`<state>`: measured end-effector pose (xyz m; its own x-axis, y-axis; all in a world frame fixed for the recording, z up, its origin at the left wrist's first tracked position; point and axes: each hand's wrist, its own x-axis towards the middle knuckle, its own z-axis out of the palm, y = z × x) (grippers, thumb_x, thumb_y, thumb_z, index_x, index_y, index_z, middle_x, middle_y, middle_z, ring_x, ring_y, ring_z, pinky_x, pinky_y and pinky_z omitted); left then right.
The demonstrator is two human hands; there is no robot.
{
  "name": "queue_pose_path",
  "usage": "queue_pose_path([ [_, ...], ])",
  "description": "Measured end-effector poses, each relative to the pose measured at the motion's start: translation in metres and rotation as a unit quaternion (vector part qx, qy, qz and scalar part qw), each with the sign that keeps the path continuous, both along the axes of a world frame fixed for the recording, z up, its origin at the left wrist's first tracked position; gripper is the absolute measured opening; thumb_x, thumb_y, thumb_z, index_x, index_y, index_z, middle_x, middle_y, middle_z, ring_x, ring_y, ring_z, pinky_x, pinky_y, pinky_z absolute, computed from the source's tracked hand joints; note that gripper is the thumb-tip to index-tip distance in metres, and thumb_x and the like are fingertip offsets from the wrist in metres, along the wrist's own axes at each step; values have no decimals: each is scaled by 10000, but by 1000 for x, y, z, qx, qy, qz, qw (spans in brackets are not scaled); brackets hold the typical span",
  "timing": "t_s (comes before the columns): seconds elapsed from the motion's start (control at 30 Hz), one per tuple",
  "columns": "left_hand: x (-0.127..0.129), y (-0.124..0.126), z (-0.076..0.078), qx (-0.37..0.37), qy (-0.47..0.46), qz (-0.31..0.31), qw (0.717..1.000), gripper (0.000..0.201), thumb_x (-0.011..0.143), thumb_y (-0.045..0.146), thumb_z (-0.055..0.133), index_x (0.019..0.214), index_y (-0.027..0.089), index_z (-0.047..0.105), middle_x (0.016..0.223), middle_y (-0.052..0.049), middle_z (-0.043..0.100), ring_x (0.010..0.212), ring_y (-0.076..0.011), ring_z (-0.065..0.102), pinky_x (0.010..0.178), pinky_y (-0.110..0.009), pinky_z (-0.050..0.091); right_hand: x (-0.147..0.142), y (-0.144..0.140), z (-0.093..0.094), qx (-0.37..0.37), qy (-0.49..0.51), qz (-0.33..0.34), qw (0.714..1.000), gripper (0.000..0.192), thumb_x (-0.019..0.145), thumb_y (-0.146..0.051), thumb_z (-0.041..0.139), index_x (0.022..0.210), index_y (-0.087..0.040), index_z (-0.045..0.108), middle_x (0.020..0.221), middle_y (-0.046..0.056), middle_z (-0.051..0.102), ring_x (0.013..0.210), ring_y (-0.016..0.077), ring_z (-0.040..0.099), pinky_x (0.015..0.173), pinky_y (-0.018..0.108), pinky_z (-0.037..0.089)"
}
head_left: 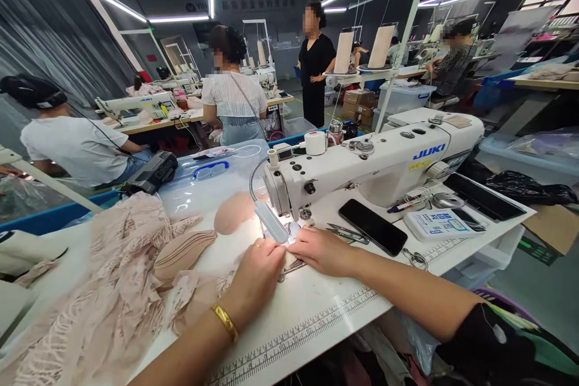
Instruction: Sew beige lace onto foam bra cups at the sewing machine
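**Inspector:** What was under the needle of the sewing machine when you looked?

**Onlooker:** A small piece of pale pink lace fabric, lying flat on the table directly below the machine's head. More of the same lace was heaped well to the left of the machine, with a moulded cup resting against it.

**Inspector:** Handling qualities, in your judgement?

**Onlooker:** Light, limp, and liable to snag or stretch. I judged it best pinned flat with the fingertips close to the needle, not pinched at an edge.

**Inspector:** The hands?

**Onlooker:** The left hand lay in front of the machine's head, fingers curled downward and pressing on the fabric; a gold bangle sat on that wrist. I could not tell whether it gripped anything. The right hand lay just beside it, palm down, fingers extended toward the needle, flat and not clenched. Both forearms came in low across the table edge.

**Inspector:** Anything else near the machine?

**Onlooker:** Thread snips and a black phone lay in front of its base, right of the hands
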<state>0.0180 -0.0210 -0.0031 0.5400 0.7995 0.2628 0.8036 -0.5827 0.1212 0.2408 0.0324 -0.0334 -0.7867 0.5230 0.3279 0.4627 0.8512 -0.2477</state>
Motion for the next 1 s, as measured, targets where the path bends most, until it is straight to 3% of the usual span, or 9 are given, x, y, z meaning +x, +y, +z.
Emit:
queue_pose_path([
  [0.1, -8, 16, -12, 7, -43, -61, 997, 251, 1024, 168, 431, 998, 206, 678, 991, -91, 694, 915, -262, 596, 791, -394, 487, -3, 0, -5, 2, 3, -20, 1000, 174, 1010, -170, 518, 931, -200, 670, 876, 38, 561, 776, 192, 439, 662, 303, 330],
  [0.23, -17, 37, -8, -2, -75, -126, 989, 252, 1018, 165, 438, 1003, 204, 686, 1041, -89, 719, 1014, -267, 634, 907, -416, 500, -3, 0, -4, -20, 18, -36, 999, 118, 974, -149, 549, 949, -204, 651, 877, 31, 551, 766, 189, 420, 640, 295, 310],
  [0.53, -18, 48, -1, -33, -68, -125, 989, 240, 1011, 181, 447, 933, 207, 672, 941, -63, 717, 975, -255, 639, 916, -402, 495, -7, 1, -4, -43, 30, -61, 997, 99, 974, -149, 544, 907, -203, 591, 824, 21, 519, 736, 186, 406, 623, 290, 292],
  [1.0, -19, 51, 2, 13, -60, -127, 990, 308, 1021, 182, 417, 930, 203, 710, 956, -72, 725, 924, -241, 620, 867, -393, 504, -5, 0, -8, -37, 36, -55, 997, 153, 1006, -165, 503, 1020, -201, 651, 853, 32, 548, 735, 190, 436, 679, 310, 356],
])
